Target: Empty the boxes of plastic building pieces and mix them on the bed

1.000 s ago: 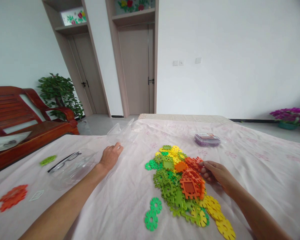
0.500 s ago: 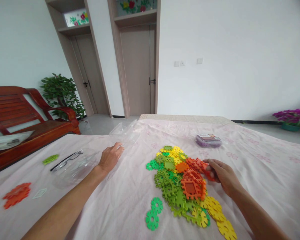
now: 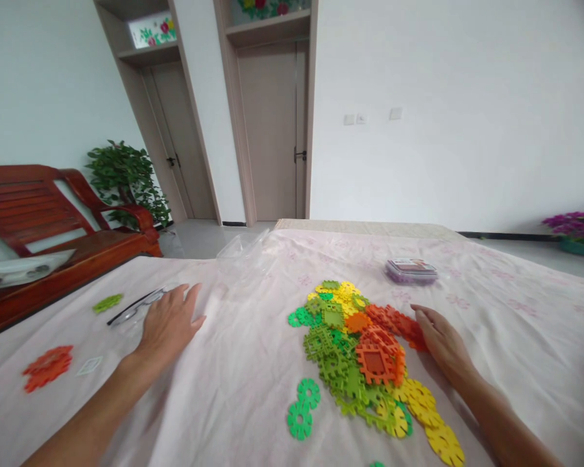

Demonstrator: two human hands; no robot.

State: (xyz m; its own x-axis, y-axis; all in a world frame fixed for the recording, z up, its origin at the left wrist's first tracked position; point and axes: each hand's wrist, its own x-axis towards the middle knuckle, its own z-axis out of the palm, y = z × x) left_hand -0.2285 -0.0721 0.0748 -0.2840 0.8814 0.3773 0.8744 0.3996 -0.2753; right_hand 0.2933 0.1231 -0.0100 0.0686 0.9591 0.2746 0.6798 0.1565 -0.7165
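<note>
Fingers spread, my left hand (image 3: 171, 322) hovers over or rests at the eyeglasses (image 3: 133, 308) on the left of the cloth; it holds nothing visible. It partly hides the glasses and the clear plastic around them. My right hand (image 3: 442, 344) lies against the right side of a heap of plastic building pieces, its fingers stretched along orange notched pieces (image 3: 409, 329). Its lower fingers are partly hidden. Green square pieces (image 3: 333, 363), yellow discs (image 3: 348, 298) and an orange square piece (image 3: 374, 363) make up the heap. Two green discs (image 3: 300, 420) lie apart in front.
A lidded clear box (image 3: 411, 271) with purple contents stands behind the heap. Crumpled clear plastic (image 3: 246, 256) lies at the cloth's far left. Orange pieces (image 3: 48, 368), a pale diamond-shaped piece (image 3: 89, 366) and a green piece (image 3: 108, 303) lie at left. A wooden bench (image 3: 78, 224) stands beyond.
My left hand has moved left and toward me, from beside the crumpled plastic to the eyeglasses, and its fingers have spread. My right hand stays by the orange pieces, its fingers straighter.
</note>
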